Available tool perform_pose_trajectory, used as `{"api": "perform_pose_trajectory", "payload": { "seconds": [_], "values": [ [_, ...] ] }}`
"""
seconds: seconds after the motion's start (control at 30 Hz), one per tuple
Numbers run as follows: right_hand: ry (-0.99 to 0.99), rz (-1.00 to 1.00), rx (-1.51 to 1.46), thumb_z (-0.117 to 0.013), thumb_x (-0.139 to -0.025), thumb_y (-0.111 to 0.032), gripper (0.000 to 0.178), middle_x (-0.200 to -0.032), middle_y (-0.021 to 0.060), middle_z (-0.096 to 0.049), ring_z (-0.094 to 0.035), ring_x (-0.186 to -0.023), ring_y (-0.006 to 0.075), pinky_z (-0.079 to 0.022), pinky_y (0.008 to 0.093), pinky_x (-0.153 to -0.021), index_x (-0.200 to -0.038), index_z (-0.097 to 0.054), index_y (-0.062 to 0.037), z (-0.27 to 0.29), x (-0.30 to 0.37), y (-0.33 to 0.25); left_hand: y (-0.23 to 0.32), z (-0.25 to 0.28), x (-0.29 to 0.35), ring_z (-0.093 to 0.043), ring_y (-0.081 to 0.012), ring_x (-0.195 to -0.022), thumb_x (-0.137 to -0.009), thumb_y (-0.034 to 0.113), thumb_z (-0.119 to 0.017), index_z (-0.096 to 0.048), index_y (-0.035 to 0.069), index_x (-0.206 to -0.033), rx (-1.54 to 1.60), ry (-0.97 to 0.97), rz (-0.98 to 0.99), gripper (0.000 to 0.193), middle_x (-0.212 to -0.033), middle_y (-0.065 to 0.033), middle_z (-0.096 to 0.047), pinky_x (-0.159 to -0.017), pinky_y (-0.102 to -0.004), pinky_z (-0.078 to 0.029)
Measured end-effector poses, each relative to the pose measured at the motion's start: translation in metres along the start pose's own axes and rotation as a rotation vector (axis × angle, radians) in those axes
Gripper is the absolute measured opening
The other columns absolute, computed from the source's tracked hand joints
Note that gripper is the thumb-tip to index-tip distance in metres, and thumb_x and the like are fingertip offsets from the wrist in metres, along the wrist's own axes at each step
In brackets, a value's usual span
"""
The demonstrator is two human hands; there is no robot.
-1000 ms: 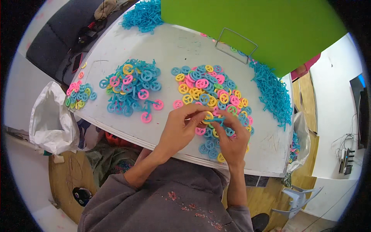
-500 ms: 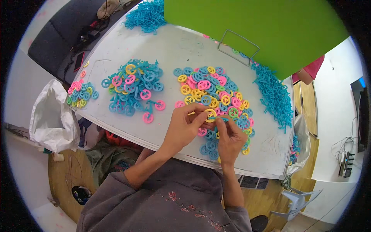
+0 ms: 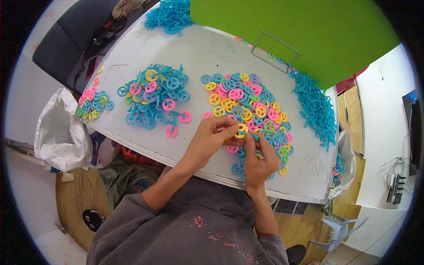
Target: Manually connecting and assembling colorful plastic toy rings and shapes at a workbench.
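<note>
My left hand pinches a small yellow plastic wheel between thumb and fingers, its open face turned toward me. From the right, my right hand holds a short blue plastic stick between thumb and forefinger. One end of the stick meets the wheel's middle; whether it is seated in the hub I cannot tell. Beneath and beyond both hands spreads a pile of loose wheels in blue, yellow, pink and green. To the left lies a heap of blue sticks with wheels on them.
Blue sticks are heaped at the right edge and far left corner. A green board stands at the back with a wire frame before it. White sacks hang beside the table, left and right.
Both hands stay over the wheel pile, still bringing the stick and yellow wheel together. My right hand has shifted slightly left and tilted. The whole view has moved a little.
</note>
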State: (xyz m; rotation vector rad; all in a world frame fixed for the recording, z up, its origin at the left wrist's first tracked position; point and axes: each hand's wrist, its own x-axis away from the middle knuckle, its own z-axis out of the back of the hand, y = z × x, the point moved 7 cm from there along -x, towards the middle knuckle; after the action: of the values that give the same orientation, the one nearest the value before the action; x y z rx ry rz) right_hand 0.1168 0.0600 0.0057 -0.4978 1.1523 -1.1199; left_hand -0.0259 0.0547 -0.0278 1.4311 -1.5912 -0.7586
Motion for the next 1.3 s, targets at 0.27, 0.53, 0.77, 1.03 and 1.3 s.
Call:
{"api": "perform_pose_trajectory", "payload": {
  "seconds": [0.27, 0.53, 0.77, 1.03, 1.3],
  "values": [
    [-0.206, -0.048, -0.007, -0.066, -0.083, -0.005, 0.021, -0.071, 0.0054, -0.068, -0.063, -0.063, 0.0095, -0.048, 0.0238, -0.057, -0.103, -0.065, -0.0017, -0.008, -0.012, 0.014, 0.008, 0.003, 0.003, -0.065, -0.0189, -0.084, -0.092, 0.005, -0.054, -0.059, -0.006, -0.106, -0.072, 0.091, -0.139, 0.019, -0.095, -0.0104, -0.062, -0.076, -0.0292, -0.057],
    [-0.296, 0.146, 0.153, -0.066, -0.083, -0.006, 0.014, -0.062, 0.0076, -0.063, -0.058, -0.056, 0.0055, -0.043, 0.0216, -0.05, -0.097, -0.067, -0.0026, -0.007, -0.016, 0.0, 0.013, -0.001, 0.007, -0.065, -0.0183, -0.084, -0.091, 0.002, -0.053, -0.059, -0.007, -0.108, -0.199, 0.146, -0.292, 0.021, -0.096, -0.0124, -0.065, -0.073, -0.0285, -0.057],
    [-0.171, -0.094, -0.025, -0.065, -0.086, -0.007, 0.011, -0.059, -0.0009, -0.059, -0.049, -0.058, 0.0006, -0.039, 0.019, -0.05, -0.091, -0.068, 0.0018, -0.011, -0.01, 0.01, 0.004, 0.001, 0.005, -0.065, -0.0176, -0.083, -0.091, 0.008, -0.055, -0.06, -0.007, -0.11, -0.026, 0.144, -0.148, 0.024, -0.096, -0.0116, -0.065, -0.075, -0.0291, -0.056],
    [-0.183, -0.162, -0.005, -0.065, -0.086, -0.01, 0.014, -0.06, 0.0007, -0.061, -0.05, -0.058, 0.0009, -0.04, 0.0187, -0.052, -0.092, -0.068, 0.0018, -0.014, -0.01, -0.003, 0.003, 0.002, 0.014, -0.065, -0.0168, -0.083, -0.091, 0.004, -0.055, -0.059, -0.008, -0.109, -0.04, 0.302, -0.316, 0.022, -0.095, -0.0121, -0.064, -0.074, -0.0285, -0.056],
    [-0.152, -0.087, -0.061, -0.064, -0.087, -0.011, 0.015, -0.062, 0.0022, -0.063, -0.052, -0.059, 0.0013, -0.041, 0.0188, -0.051, -0.092, -0.068, 0.0023, -0.019, -0.011, -0.004, 0.008, 0.0, 0.018, -0.064, -0.015, -0.086, -0.092, 0.005, -0.055, -0.059, -0.007, -0.108, -0.041, 0.373, -0.413, 0.021, -0.1, -0.0108, -0.063, -0.076, -0.0276, -0.056]
  ]
}}
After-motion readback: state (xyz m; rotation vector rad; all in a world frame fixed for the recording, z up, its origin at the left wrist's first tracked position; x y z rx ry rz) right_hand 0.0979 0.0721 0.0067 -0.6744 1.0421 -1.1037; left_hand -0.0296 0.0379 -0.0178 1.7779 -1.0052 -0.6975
